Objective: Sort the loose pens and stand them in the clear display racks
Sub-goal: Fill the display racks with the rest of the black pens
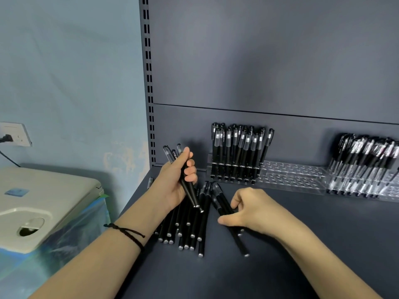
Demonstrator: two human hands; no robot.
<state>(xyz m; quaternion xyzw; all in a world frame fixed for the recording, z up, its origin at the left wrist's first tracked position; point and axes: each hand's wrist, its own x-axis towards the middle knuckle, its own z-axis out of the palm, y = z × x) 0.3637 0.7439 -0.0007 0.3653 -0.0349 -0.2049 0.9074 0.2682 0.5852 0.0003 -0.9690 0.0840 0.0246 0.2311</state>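
hands: two, apart. The left hand (174, 180) is lifted over the shelf, fingers wrapped round a held bunch of pens. The right hand (252, 210) is low on the shelf, thumb and fingers pinching pens that lie there.
wrist: one black cord bracelet (127, 231) on the left wrist.
held bunch (190, 190): three caps show above the fist and two silver ends below. Long axis slanted, caps up-left, ends down-right.
pinched pens (224, 205): two or three, fingers hide the count. They lie flat, caps far-left, silver ends near-right.
loose pile (192, 225): a dozen or more black pens, overlap blocks an exact count. It sits on the dark shelf (302, 244) between the hands, partly under the left hand. Axis mostly near-far, silver ends toward the camera.
racks: clear rack (291, 175) runs along the back panel (259, 72), behind the pile.
left batch (237, 152): a dozen-plus pens upright, caps up.
right batch (364, 165): pens leaning, cut off by the frame edge.
surroundings: one white machine (43, 203) with blue film, left of the shelf. One wall socket (15, 134) with a black plug.
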